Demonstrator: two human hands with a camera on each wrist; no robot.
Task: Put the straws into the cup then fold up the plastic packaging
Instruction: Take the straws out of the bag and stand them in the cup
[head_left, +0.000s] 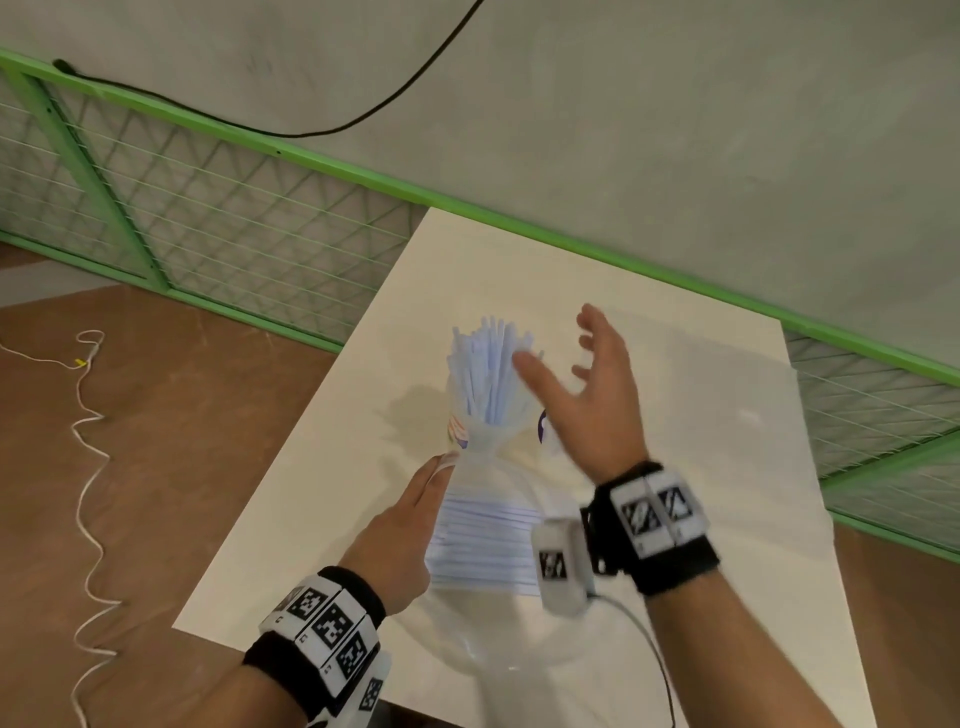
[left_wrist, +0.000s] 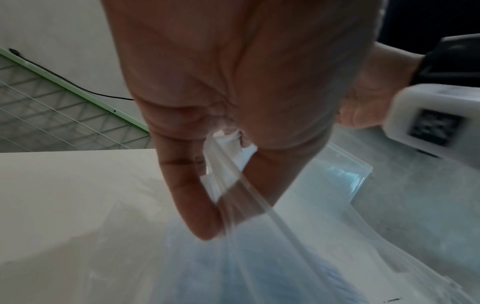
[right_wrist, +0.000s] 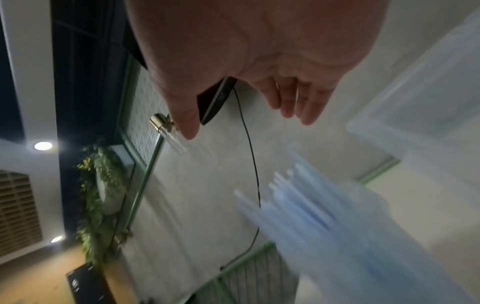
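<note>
Plastic packaging (head_left: 485, 525) pinched, left hand (head_left: 400, 540) | right hand (head_left: 597, 384) spread beside straws (head_left: 485, 374)

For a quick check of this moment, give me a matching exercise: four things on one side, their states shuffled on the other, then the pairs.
Things:
1. left hand
2. right hand
3. straws
4. plastic packaging

States:
A. open, fingers spread, holding nothing
B. standing fanned out in the cup
C. pinching a thin plastic edge
D. lying on the table near the person

Pairs: 1-C, 2-A, 3-B, 4-D
</note>
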